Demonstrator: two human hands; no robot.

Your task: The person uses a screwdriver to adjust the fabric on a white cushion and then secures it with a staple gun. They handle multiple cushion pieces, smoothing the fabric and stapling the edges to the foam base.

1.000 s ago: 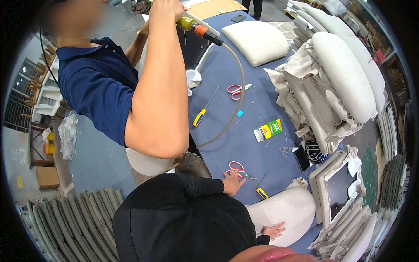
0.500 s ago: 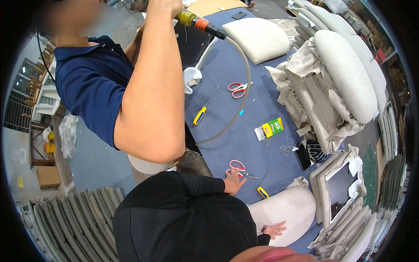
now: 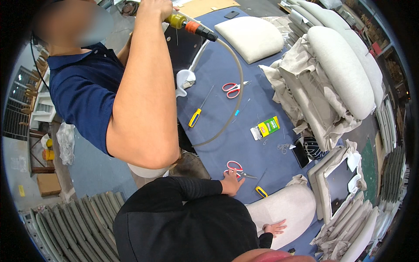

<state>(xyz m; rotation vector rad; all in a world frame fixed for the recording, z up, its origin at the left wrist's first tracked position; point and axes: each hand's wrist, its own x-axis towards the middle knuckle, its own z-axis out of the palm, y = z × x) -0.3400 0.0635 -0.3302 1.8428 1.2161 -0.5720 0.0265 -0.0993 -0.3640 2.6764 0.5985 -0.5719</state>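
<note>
My left hand lies on the blue table covering with its fingers spread, touching the handles of red-handled scissors. My right hand rests flat, fingers apart, on a cream upholstered cushion with a rounded end. Between my hands and beyond the cushion's edge is a yellow-handled screwdriver. At my left, a co-worker in a dark blue shirt grips a yellow-green air tool, its orange-and-black coupling joined to a grey hose. What the tool's tip touches is hidden.
On the blue table lie a second pair of scissors, another screwdriver, a green-yellow box and a black phone. Cream cushions are piled at right; another cushion lies at the far end. Grey panels stand lower left.
The view has shifted slightly, so most things sit a little farther left. The co-worker's arm and air tool have moved slightly left. Both my hands stay in place.
</note>
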